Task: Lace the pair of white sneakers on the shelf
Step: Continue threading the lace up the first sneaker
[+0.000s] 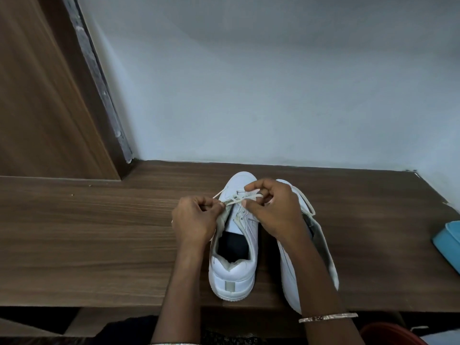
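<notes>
wall (pixel 273 83): pale blue-grey, backdrop to the whole lot.

shelf (pixel 99 232): dark wood-grain board running back to the wall, with both sneakers sitting right of centre.

wooden panel (pixel 37 95): upright at far left, with a rough grey edge.

sneaker in hand (pixel 234 277): white and flat on the shelf, heel toward the camera and toe toward the wall. Only the rows nearest the toe look threaded, so early days on this one. Probably light, with a stiff sole and a soft upper. No need to lift, just steady by the eyelet flap while threading.

second sneaker (pixel 290 282): just beside on the right, tipped on its side with the grey sole facing right. Half hidden behind the right forearm.

left hand (pixel 194 220): thumb and forefinger pinched on the lace at the left eyelet row. Looks to be touching the flap edge too.

right hand (pixel 273 210): fingers curled, pinching the other run of lace up near the toe.

blue thing (pixel 448 245): cut off at the right edge, no telling what.

bangle (pixel 328 317): thin and pale, round the right wrist.

lace (pixel 249 196): cream and flat, stretched between the two hands across the toe-side eyelets. Soft and floppy, so hopeless to push from the middle. Best pinched right at the stiff tip and fed through. Tips buried in the fingers here, so not visible.

second lace (pixel 307 204): loose loop near the second sneaker's toe, untouched.
</notes>
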Tool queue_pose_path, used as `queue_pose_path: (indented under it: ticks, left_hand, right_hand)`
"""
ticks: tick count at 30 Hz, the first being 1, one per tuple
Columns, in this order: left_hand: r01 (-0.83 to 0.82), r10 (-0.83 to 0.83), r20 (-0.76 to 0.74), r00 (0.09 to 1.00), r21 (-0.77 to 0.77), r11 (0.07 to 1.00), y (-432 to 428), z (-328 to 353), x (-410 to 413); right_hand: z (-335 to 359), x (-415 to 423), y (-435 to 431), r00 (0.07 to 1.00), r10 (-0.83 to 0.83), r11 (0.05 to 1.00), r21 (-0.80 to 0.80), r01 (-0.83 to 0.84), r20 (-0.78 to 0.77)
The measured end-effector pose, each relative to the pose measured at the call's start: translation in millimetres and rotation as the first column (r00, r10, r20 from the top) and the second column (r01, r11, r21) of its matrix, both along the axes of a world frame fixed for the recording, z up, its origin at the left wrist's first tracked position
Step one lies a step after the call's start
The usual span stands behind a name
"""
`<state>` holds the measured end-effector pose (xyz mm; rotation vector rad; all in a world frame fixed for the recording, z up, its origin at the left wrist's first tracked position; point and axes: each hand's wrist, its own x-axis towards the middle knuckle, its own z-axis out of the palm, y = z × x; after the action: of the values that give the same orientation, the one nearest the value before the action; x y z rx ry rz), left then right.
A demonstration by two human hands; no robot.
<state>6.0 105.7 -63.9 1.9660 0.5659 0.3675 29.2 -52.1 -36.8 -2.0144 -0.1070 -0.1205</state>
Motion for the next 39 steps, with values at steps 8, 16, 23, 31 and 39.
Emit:
queue_pose_path:
  ticks: [8,16,23,31,39]
  left_hand:
    - [0.035,-0.035,0.013,0.999,-0.024,0.999,-3,-5,3]
    - [0.086,-0.084,0.025,0.996,-0.097,0.992,3,-5,1]
    - [0.185,-0.179,0.047,0.983,-0.198,0.963,5,-2,-2]
    - [0.274,-0.267,0.063,0.962,-0.257,0.927,9,-6,0]
    - [0.241,-0.234,0.060,0.970,-0.284,0.928,12,-9,0]
  right_hand:
    - [-7,8,-16,0.934,-0.312,0.950,0.060,0.306,0.175]
    - [5,14,-51,0.903,-0.430,0.872,0.269,0.408,0.024]
    - [1,-5,11,0.972,0.072,0.939,-0.345,0.010,0.224]
    - [-22,-5,33,0.946,0.046,0.756,-0.629,0.178,0.322]
    - [-13,11,-11,0.855,-0.319,0.821,-0.331,0.465,0.409]
